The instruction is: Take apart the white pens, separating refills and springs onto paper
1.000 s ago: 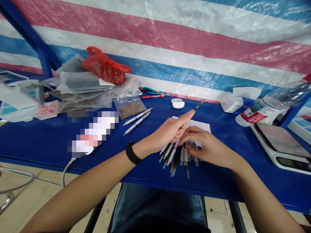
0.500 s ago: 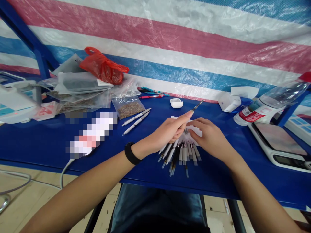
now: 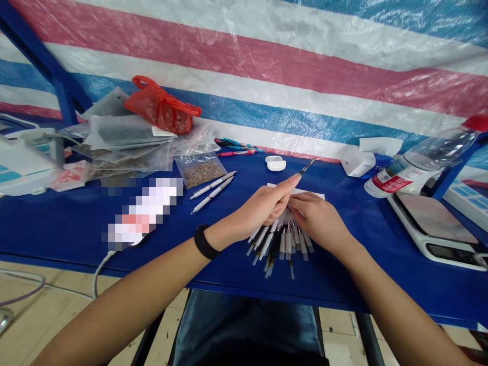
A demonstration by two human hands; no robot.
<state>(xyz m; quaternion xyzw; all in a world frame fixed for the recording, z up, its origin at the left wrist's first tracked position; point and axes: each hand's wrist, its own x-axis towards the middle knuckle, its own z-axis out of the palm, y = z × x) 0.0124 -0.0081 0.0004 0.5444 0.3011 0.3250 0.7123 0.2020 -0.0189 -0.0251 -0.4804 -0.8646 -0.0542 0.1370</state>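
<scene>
My left hand [image 3: 269,206] is closed, its thumb laid along a slim dark pen-like piece [image 3: 308,165] with a narrow tip that points up and right. Against it rests my right hand [image 3: 320,221], its fingers bent and drawn together, and what its fingertips pinch is hidden. Below both hands fans out a bunch of pen parts: grey-white barrels [image 3: 288,243] and clear refill tubes [image 3: 269,267]. Under them a sheet of white paper [image 3: 319,195] shows partly. Left of the hands lie two white pens [image 3: 213,192], side by side.
At the left are a blurred-out phone-like object [image 3: 143,213] with a cable, stacked plastic bags, a red bag [image 3: 162,105] and a bag of brown bits [image 3: 200,170]. A white earbud case [image 3: 275,163] lies behind my hands. A scale [image 3: 438,223] and a bottle [image 3: 414,165] stand right.
My right hand has moved slightly left and in against my left hand, its fingers closing from a looser, spread pose. The left hand keeps its hold.
</scene>
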